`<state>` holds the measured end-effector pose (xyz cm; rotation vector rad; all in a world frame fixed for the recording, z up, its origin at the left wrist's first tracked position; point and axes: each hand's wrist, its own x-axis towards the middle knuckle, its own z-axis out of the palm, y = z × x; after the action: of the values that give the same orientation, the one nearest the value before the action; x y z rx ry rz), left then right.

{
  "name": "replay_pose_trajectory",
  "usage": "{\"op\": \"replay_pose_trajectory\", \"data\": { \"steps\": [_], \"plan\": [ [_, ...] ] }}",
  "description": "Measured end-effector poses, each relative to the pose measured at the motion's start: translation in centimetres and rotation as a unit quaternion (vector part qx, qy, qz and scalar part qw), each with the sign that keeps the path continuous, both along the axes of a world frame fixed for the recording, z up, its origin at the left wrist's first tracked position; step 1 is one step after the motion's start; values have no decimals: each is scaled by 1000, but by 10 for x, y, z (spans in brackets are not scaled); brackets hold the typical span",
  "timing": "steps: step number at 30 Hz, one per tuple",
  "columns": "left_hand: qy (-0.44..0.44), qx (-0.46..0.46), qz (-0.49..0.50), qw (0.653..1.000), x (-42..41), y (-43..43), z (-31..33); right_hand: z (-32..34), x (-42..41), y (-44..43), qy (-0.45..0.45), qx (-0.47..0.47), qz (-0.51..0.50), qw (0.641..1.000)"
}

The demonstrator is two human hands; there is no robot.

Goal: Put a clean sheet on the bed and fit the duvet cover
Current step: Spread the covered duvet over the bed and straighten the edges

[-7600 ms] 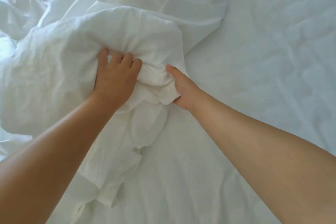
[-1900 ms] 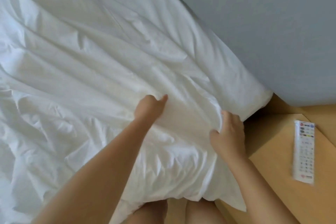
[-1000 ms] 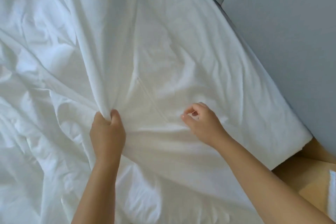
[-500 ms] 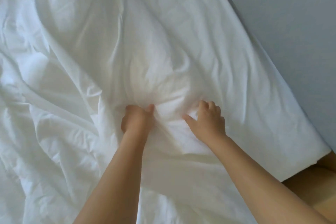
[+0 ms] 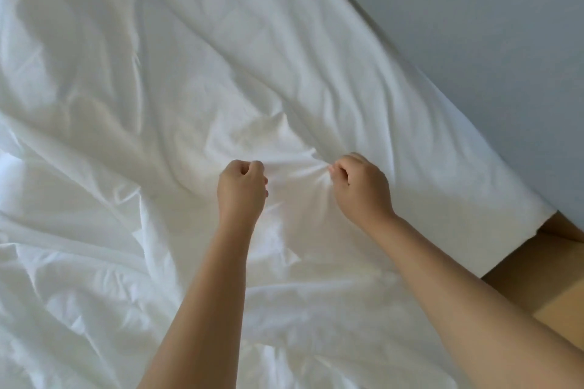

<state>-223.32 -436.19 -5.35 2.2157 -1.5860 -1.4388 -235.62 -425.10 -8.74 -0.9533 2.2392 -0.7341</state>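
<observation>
White bedding, the duvet cover (image 5: 189,88), lies wrinkled over the whole bed and fills most of the view. My left hand (image 5: 241,188) grips a bunch of this fabric near the middle, fingers curled tight. A short way to its right, my right hand (image 5: 360,185) pinches another fold of the same cloth. The strip of fabric between the two hands is pulled taut and creased. Whether a duvet sits inside the cover is hidden.
A grey wall (image 5: 474,41) runs along the bed's right edge. At the lower right, past the bed's corner, a light wooden surface (image 5: 553,287) shows. Loose folds of fabric pile up at the left.
Both hands have closed onto the fabric and now pull a taut strip between them; half a second ago the right hand lay spread on a puffed mound, which has flattened.
</observation>
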Motion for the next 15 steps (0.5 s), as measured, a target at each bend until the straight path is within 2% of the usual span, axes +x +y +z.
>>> {"op": "replay_pose_trajectory", "data": {
  "steps": [2, 3, 5, 7, 9, 11, 13, 15],
  "plan": [
    [-37, -32, -94, 994, -4, 10, 9, 1, -19, -5, 31, -15, -49, 998],
    [-69, -48, -143, 986, -5, 15, 11, -3, -34, -8, 45, -2, -108, 993],
    [-111, -78, -209, 968, -8, 25, 11, -10, -64, -12, 41, 49, -233, 970],
    [-128, -100, -246, 956, -9, 33, 6, -21, -78, -14, 23, 114, -255, 960],
    [-138, -93, -259, 952, -9, 36, -1, -21, -68, -13, 27, 142, -209, 967],
    [-143, -78, -273, 948, -9, 37, -9, -15, -42, -7, 55, 90, -128, 986],
    [-153, -89, -314, 933, -9, 35, -15, -7, -14, 5, 31, 57, -16, 998],
    [-176, -114, -376, 903, -10, 32, -19, -9, 4, 21, 18, 149, 78, 986]
  ]
}}
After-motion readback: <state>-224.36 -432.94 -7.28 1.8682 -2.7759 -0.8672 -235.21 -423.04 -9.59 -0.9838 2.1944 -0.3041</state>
